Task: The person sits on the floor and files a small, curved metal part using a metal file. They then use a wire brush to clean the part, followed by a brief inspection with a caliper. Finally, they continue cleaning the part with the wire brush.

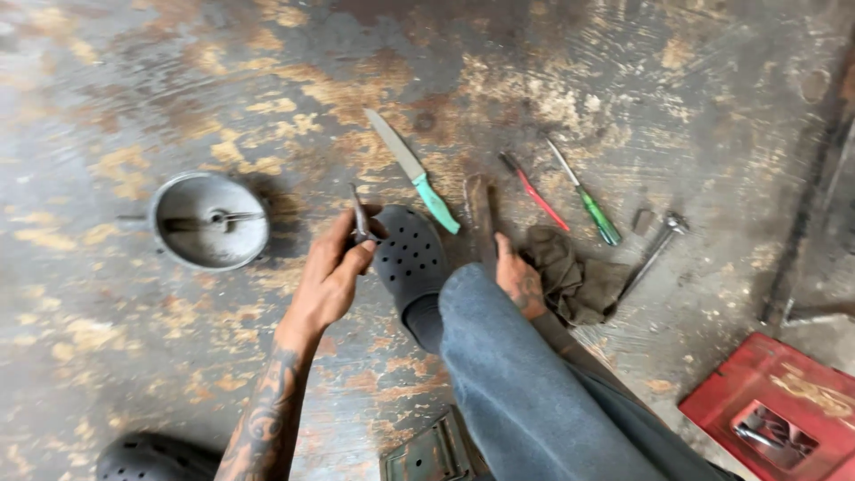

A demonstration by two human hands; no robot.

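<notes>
Sitting on a stained, rust-blotched concrete floor (623, 80), a person grips a slim metal tool (358, 212), perhaps a small blade or pick, in the left hand (334, 276). Its fingers are curled tight around the lower end, the tip pointing up and away. It is held just left of the person's dark perforated clog (411, 258), near the middle of the floor.

The right hand (518, 281) rests beyond the jeans-clad knee (517, 356), fingers pressed down on the near end of a flat, worn metal bar (482, 214); whether they wrap around it cannot be told.

Touching that hand on its right lies a crumpled brown rag (574, 276). Farther out are a teal-handled knife (412, 171), a red-handled screwdriver (533, 190), a green-handled screwdriver (586, 193) and a metal wrench (655, 249). A round grey metal housing (208, 221) with a shaft inside sits towards the floor's left edge; a red tray (784, 405) fills the near right corner.

This looks like a tool-picking step amid repair work. Any next move would need the slim tool steadied and its point kept clear of the foot.
</notes>
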